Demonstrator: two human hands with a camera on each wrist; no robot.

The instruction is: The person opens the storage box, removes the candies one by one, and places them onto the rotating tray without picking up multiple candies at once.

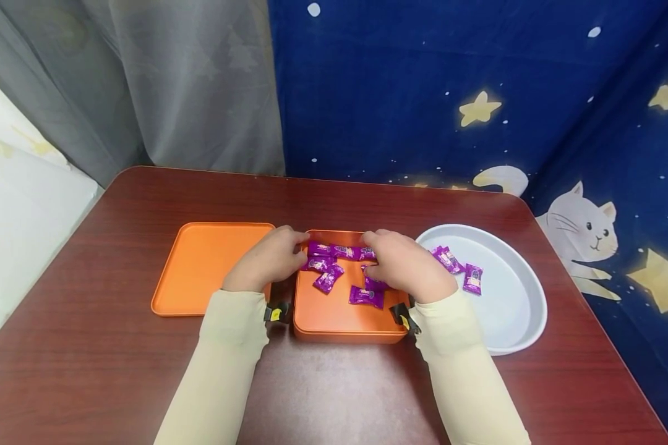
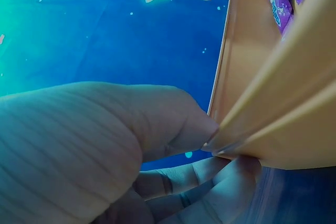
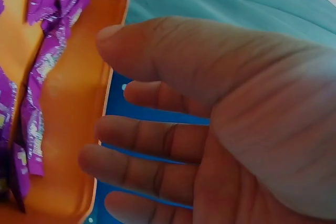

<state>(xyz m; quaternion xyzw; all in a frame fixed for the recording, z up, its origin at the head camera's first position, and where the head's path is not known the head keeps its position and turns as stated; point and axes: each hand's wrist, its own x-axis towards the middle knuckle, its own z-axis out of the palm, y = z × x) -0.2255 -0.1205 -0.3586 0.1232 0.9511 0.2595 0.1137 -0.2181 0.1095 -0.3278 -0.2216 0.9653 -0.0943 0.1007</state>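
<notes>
In the head view an orange box (image 1: 328, 315) stands without its lid at the middle of the table. Inside lie several purple candy packets (image 1: 366, 296), some in a row along the far wall. My left hand (image 1: 267, 262) is at the box's far left; in the left wrist view its thumb (image 2: 184, 119) and fingertips pinch the box's corner. At the far right, my right hand (image 1: 403, 262) reaches over the rim. Its fingers (image 3: 157, 137) are fairly straight and spread in the right wrist view, with the thumb tip overlapping the box wall.
An orange lid (image 1: 217, 259) lies flat on the table left of the box, partly behind the left hand. To the right stands a round white tray (image 1: 506, 309) holding a few purple packets (image 1: 472, 279). Curtains (image 1: 378, 93) hang behind the brown table (image 1: 89, 296).
</notes>
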